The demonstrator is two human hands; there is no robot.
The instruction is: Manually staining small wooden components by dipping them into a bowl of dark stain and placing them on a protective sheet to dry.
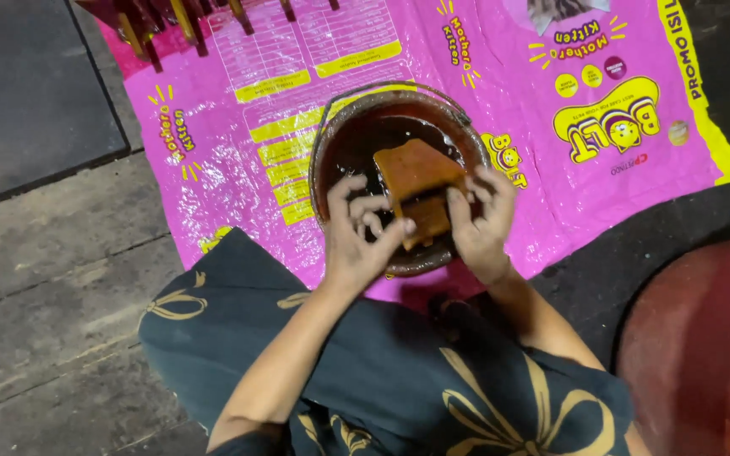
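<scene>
Both hands hold a brown slab [416,190] over a bowl [331,143] of dark liquid: the left hand [356,236] and right hand [479,219] clamp its near end. The bowl sits near the pink sheet's [551,186] near edge. Coated sticks [187,25] lie at its far-left corner; a red tub [703,346] stands right.

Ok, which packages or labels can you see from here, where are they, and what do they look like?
Flattened feed sack: spread on the floor under the round dark bowl, magenta with yellow panels and a yellow side stripe.
Printed table on the sack: upper left, white grid lines with yellow bars.
No signs or screens.
</scene>
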